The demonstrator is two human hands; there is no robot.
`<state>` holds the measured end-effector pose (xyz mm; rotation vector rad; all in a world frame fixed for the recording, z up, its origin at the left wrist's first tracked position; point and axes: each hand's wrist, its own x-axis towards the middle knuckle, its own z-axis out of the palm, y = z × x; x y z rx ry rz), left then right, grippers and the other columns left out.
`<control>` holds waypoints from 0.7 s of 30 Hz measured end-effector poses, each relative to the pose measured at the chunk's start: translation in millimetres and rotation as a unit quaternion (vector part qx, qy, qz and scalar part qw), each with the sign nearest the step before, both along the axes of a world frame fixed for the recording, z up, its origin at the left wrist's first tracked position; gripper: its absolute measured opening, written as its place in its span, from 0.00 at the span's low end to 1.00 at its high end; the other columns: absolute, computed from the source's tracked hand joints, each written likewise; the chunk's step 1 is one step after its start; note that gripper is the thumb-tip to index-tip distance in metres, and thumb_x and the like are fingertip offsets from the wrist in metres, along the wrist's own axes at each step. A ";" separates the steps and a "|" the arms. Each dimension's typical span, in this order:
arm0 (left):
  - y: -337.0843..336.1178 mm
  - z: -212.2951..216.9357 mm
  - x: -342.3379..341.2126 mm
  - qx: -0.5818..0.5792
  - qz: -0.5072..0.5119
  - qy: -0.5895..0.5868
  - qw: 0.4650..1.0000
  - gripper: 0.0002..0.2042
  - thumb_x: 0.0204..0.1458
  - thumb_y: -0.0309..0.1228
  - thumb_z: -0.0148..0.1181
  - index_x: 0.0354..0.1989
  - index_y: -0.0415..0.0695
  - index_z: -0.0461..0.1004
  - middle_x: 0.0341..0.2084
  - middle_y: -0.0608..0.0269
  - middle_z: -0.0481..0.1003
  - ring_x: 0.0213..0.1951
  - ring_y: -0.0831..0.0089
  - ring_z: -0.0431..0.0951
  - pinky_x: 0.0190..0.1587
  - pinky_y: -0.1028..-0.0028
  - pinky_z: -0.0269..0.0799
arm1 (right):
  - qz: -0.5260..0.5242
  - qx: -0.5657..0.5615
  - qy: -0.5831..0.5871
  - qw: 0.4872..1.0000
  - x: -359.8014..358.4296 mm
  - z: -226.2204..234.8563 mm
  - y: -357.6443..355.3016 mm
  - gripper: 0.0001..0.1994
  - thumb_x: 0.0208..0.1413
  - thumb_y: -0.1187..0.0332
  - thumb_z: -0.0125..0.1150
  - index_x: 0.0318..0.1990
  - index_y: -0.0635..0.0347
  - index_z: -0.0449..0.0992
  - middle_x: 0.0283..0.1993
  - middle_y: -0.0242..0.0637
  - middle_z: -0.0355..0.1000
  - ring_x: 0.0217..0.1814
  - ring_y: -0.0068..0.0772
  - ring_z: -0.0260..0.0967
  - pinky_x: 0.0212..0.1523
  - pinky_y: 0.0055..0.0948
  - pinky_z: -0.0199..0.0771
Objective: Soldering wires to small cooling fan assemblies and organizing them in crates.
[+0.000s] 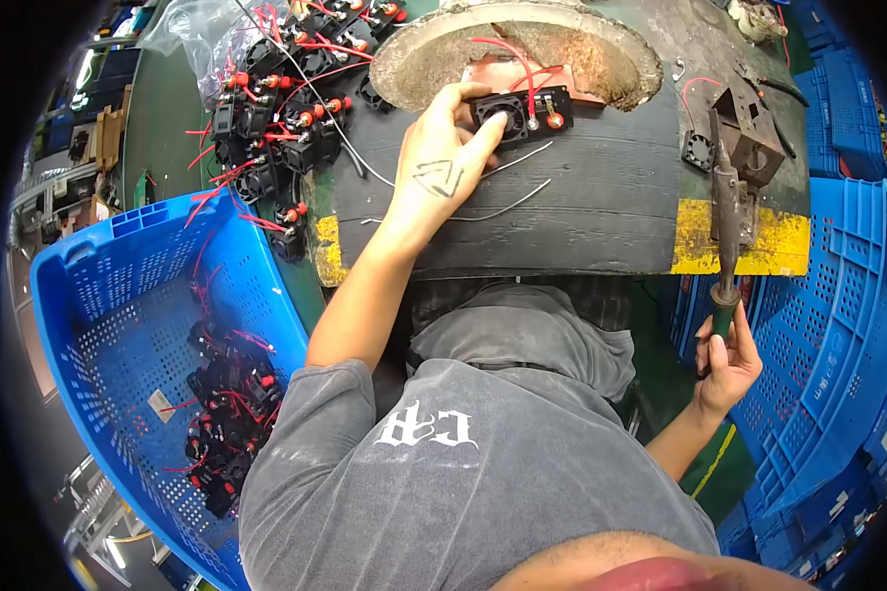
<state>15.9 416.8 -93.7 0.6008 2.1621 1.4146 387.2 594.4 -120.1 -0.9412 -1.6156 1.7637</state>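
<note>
My left hand (442, 163) pinches a small black fan unit (552, 106) between thumb and fingers, above the dark bench mat. The unit carries a red-and-metal terminal, and red wires rise from it. Closed around the green handle of a large soldering iron (727, 231) is my right hand (727, 362), at the bench's right front edge. The iron's metal shaft points away from me, over a rusty metal bracket stand (749, 138). Two thin strands of solder wire (508, 205) lie on the mat close to my left hand.
A rough stone-like basin (414, 69) with a copper-coloured piece stands behind the fan unit. Many similar fan units (256, 128) pile up at the left. More lie in a blue crate (118, 286). A loose small fan (698, 150) sits by the stand; blue crates (828, 325) line the right.
</note>
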 end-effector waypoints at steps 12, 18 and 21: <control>4.2 3.1 28.0 -0.170 -0.018 0.414 0.894 0.32 0.49 0.38 0.70 0.61 0.43 0.66 0.57 0.48 0.64 0.48 0.51 0.78 0.49 0.62 0.78 | 0.021 0.001 0.005 1.000 -0.4 -1.4 -3.2 0.30 0.53 0.81 0.58 0.66 0.69 0.65 0.38 0.47 0.76 0.20 0.16 0.61 0.19 0.12 0.58; -0.5 -5.2 13.2 -0.133 -0.081 0.471 0.868 0.27 0.47 0.26 0.67 0.58 0.41 0.69 0.53 0.48 0.69 0.51 0.52 0.74 0.50 0.63 0.76 | 0.022 -0.002 0.003 1.000 -2.2 -1.8 -3.8 0.30 0.53 0.81 0.57 0.66 0.69 0.65 0.37 0.46 0.75 0.20 0.16 0.61 0.19 0.12 0.57; 0.1 1.1 7.7 -0.121 -0.095 0.448 0.880 0.24 0.47 0.23 0.64 0.56 0.42 0.71 0.49 0.50 0.71 0.49 0.51 0.75 0.50 0.62 0.75 | 0.022 -0.001 0.002 1.000 -2.7 -3.2 -3.1 0.29 0.53 0.81 0.57 0.66 0.70 0.65 0.37 0.46 0.75 0.20 0.16 0.60 0.19 0.12 0.57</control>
